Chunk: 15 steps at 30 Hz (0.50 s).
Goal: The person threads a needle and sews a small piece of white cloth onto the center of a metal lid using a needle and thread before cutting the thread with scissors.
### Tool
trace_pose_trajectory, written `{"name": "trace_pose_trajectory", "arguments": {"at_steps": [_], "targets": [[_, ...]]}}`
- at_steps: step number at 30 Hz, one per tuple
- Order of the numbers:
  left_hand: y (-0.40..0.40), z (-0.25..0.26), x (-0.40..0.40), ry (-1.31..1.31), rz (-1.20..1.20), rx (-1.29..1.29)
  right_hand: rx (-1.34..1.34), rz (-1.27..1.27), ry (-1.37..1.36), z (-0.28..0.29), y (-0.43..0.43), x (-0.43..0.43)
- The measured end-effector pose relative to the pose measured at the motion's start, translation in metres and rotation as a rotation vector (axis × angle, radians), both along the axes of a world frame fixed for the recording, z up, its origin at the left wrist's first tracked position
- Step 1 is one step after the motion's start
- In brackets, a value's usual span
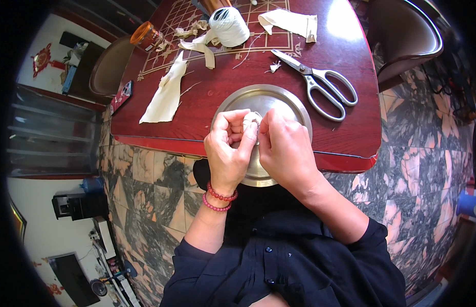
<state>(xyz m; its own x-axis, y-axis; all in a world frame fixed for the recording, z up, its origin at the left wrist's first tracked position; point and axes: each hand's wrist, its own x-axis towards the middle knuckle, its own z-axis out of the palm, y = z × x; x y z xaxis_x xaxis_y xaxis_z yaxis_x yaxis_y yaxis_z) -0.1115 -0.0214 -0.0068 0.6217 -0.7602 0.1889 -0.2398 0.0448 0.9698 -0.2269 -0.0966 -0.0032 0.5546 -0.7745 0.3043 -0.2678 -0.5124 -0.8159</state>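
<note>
Over a round metal tray [260,179], my left hand [232,142] grips a small bundle of off-white cloth [251,119] between thumb and fingers. Against the bundle's right side, my right hand [286,144] has its thumb and fingertips pinched together; what lies between them is too small to make out. Metal scissors [312,78] lie with parted blades to the right of the tray, beside a little tuft of white thread [275,67]. A torn cloth strip [161,98] lies left of the tray. A cone of white string [229,27] stands farther back, with a loose thread near it.
The tray overhangs the near edge of the red wooden table [207,98]. Toward the back are an orange-lidded jar [146,36], a folded cloth piece [289,22] and cloth scraps [197,46]. A phone-like object [121,98] rests at the left edge. Chairs [404,32] flank the table.
</note>
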Motion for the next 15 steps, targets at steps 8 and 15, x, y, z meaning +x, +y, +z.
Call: {"name": "trace_pose_trajectory", "arguments": {"at_steps": [8, 15], "targets": [[-0.0001, -0.0019, 0.0, 0.017, 0.0, -0.035, 0.0, -0.002, 0.003, -0.0001, -0.0003, 0.004], [-0.0002, -0.0038, 0.001, 0.018, 0.014, -0.035, -0.051, -0.058, 0.005, -0.0007, 0.0003, 0.0095]]}}
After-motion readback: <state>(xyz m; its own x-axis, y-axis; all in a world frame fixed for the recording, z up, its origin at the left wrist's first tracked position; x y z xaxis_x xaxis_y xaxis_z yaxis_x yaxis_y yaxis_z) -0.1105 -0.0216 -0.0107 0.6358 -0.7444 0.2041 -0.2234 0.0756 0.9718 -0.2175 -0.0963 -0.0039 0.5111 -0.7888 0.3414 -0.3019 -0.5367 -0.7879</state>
